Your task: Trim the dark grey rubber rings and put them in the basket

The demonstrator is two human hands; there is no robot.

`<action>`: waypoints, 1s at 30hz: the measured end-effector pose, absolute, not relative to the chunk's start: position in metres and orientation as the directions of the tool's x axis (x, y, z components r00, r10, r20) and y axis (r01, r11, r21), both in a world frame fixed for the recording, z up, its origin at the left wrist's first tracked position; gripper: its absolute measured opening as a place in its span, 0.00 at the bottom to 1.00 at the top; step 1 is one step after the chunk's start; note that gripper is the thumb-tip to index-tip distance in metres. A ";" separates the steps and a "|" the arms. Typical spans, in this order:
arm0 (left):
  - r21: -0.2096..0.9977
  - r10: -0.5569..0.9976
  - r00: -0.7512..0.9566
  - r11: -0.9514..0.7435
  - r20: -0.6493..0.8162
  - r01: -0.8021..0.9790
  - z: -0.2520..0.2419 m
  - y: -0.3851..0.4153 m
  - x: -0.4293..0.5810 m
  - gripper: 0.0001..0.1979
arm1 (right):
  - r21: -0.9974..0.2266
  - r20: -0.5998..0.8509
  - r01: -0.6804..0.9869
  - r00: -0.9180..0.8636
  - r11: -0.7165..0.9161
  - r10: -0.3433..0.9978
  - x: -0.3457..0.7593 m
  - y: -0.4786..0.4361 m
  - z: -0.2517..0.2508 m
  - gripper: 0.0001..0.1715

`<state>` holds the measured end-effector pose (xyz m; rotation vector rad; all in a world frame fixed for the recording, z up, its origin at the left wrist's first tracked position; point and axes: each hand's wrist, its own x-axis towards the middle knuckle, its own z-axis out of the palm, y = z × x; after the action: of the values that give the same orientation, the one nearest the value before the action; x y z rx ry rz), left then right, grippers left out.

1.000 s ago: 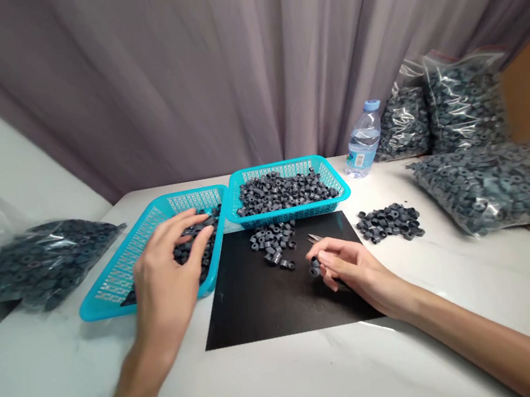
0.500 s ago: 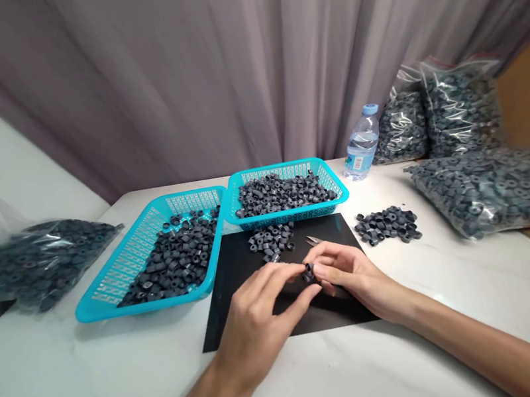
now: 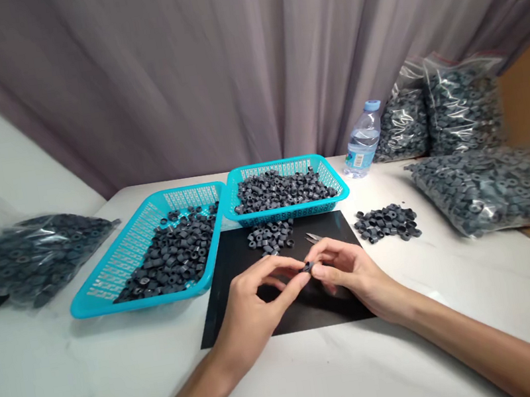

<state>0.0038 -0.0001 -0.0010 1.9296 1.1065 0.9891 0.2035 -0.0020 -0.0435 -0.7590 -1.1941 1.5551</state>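
Dark piece (image 3: 308,267) is hovering above black mat (image 3: 311,315). I am pinching it between fingers of left hand (image 3: 250,303) and right hand (image 3: 364,275).

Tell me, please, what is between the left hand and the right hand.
The head view shows a small dark piece there, held between the left hand and the right hand.

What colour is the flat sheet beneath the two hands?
Black; the sheet shows best in the head view.
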 end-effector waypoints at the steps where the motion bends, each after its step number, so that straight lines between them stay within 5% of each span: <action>1: 0.848 0.899 0.349 -0.389 0.264 0.360 -0.001 0.001 0.004 0.02 | -0.944 0.091 -0.328 -0.317 -0.020 0.944 0.204 -0.001 -0.044 0.12; 10: 0.795 0.866 0.334 -0.482 0.371 0.367 -0.002 0.006 -0.003 0.03 | -0.951 0.109 -0.308 -0.316 0.007 0.942 0.205 0.001 -0.048 0.11; 30: 0.900 0.904 0.330 -0.361 0.273 0.244 -0.005 0.005 0.001 0.05 | -0.956 0.098 -0.293 -0.299 0.006 0.949 0.205 0.001 -0.046 0.12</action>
<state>0.0011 0.0051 -0.0046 1.8058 1.0202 1.0534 0.2049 0.0009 -0.0460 -0.7836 -1.2284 1.5176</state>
